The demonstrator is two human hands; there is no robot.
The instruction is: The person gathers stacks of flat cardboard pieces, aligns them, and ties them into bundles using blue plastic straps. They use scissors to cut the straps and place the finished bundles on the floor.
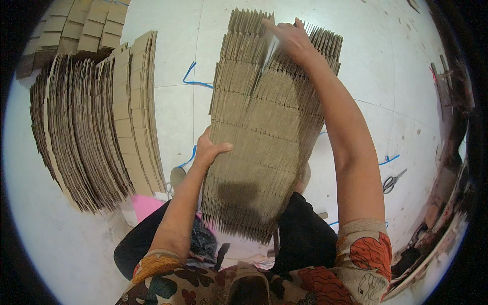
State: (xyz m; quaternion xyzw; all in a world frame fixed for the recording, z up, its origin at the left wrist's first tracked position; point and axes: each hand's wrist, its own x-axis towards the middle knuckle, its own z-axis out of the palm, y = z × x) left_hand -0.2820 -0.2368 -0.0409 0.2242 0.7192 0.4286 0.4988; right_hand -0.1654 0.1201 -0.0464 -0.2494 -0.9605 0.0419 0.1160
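Note:
A thick bundle of folded brown cardboard partitions stands between my knees, its many thin edges facing up. A narrow gap splits its far end into a left and a right part. My left hand grips the bundle's left side, thumb resting on top and fingers hidden down the side. At the far end, my right hand reaches across the gap. Its thumb stretches to the left part, while its other fingers curl over the right part's far edge and are partly hidden.
More cardboard partitions stand in rows on the pale floor at left, with another stack behind. Blue strap pieces lie about. Dark scissors lie at right. Something pink is beside my left leg. Clutter lines the right edge.

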